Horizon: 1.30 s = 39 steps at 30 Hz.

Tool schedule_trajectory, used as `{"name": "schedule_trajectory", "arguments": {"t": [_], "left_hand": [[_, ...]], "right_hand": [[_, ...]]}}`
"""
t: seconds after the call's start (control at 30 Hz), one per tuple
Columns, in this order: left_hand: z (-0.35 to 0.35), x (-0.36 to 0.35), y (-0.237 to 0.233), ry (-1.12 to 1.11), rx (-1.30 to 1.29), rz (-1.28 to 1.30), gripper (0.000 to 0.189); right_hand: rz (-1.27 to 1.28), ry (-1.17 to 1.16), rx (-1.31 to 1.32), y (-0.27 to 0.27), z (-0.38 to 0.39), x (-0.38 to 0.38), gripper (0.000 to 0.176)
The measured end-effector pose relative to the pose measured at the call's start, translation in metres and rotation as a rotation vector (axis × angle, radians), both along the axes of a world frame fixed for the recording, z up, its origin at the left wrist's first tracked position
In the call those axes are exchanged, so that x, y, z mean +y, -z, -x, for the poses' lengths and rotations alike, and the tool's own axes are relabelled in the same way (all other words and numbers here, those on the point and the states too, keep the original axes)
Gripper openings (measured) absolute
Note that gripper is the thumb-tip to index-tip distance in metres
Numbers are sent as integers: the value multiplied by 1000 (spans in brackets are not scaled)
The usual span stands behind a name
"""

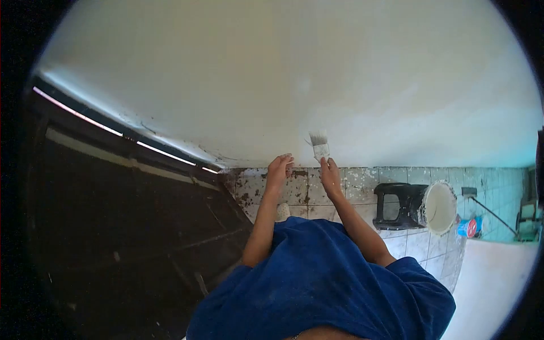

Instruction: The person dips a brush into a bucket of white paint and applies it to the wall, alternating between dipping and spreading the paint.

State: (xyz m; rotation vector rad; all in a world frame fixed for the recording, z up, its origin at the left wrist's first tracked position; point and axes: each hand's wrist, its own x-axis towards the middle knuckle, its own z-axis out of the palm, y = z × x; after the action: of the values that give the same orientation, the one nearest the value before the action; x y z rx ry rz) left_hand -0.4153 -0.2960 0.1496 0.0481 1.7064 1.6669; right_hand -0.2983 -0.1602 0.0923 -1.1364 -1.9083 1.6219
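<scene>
A paintbrush (320, 148) with white-coated bristles is held by its handle in my right hand (330, 177), bristles pointing at the pale wall (272, 85). My left hand (277, 170) is beside it, to the left, near the foot of the wall. Its fingers are curled together, and something small and whitish shows at the fingertips, too small to name. The two hands are apart. Below them the tiled floor (362, 184) has dark and white spots.
To the right, a black stool (391, 207) stands by a white paint-smeared bucket (440, 208). Further right are a blue and red can (469, 228) and a long-handled tool (493, 214). A dark slatted panel (130, 209) fills the left side, meeting the wall.
</scene>
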Motion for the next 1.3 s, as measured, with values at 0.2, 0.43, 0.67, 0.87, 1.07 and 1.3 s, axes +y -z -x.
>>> {"name": "schedule_trajectory", "arguments": {"t": [0.2,0.43,0.67,0.87,1.07,1.3], "left_hand": [[45,-20,-4,108,-10,1,33],[61,-40,-1,165,-35,39,33],[64,-53,2,208,16,130,33],[71,-25,7,292,58,89,41],[65,-24,5,294,32,158,46],[64,-49,6,284,38,228,47]], "right_hand": [[-1,138,141,-68,50,-27,38],[-369,358,-30,7,104,-10,39],[-301,282,-295,121,79,3,43],[-79,291,134,-130,69,-15,39],[-456,385,-184,-3,104,-4,43],[-184,145,-410,116,75,-17,46]]}}
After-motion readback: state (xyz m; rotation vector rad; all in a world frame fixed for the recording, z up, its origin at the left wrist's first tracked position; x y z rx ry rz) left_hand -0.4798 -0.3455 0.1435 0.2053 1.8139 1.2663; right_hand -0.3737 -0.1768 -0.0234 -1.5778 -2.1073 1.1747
